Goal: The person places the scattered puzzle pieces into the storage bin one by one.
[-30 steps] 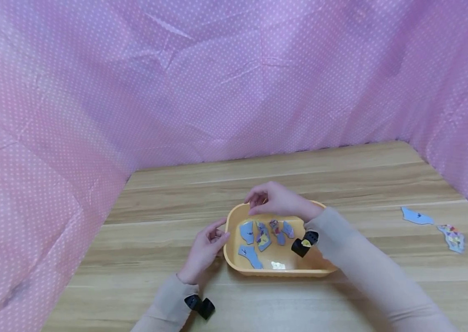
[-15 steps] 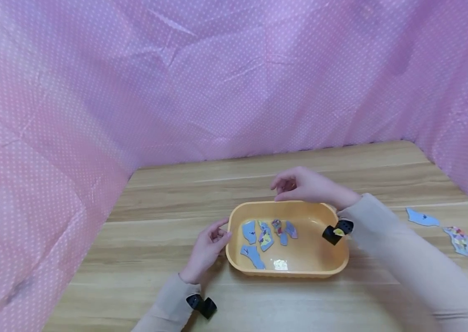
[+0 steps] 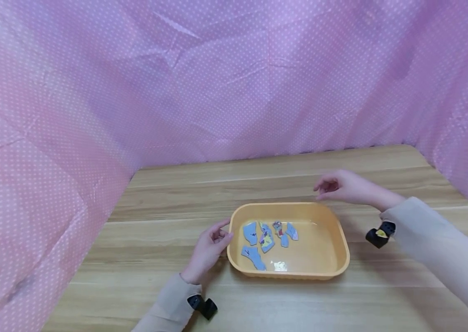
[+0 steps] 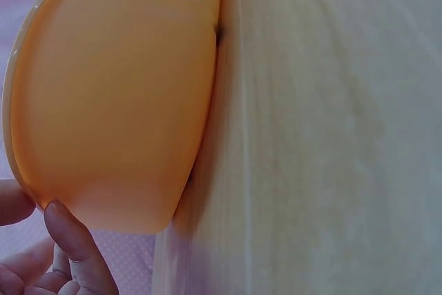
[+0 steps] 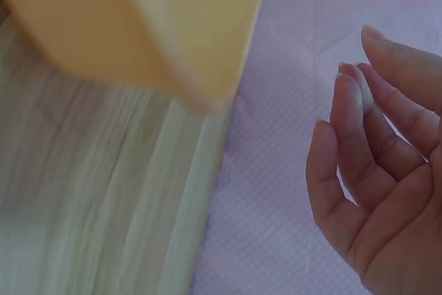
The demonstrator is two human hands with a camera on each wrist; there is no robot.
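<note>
- So the main thing that's changed: the right hand [image 3: 347, 186] has slid off to the right. A second ago it was over the back rim of the tray [image 3: 316, 246]; now it's past the rim, above the table [image 3: 175, 193] by the tray's back right corner.
- Its fingers are loosely bent with nothing between them, and the right wrist view backs that up. For the work, I'd say that hand is free to pick something up.
- Left hand [image 3: 205, 251] hasn't really budged. Thumb and finger pinch the tray's left rim, which I'd guess keeps it from skidding.
- Pieces in the tray look the same as before, all in the left half: a blue piece [image 3: 250, 233] at the back left, a longer blue piece [image 3: 253, 257] in front of it, then a yellow-patterned piece [image 3: 267, 239], a bit with a red pattern [image 3: 278, 228] and a small bluish piece [image 3: 292, 231].
- Can't tell if that red bit and the blue just below it are one piece or two.
- Two pieces lay on the table far right earlier. They don't show now; the right sleeve [image 3: 437, 240] crosses that spot, so probably just covered.
</note>
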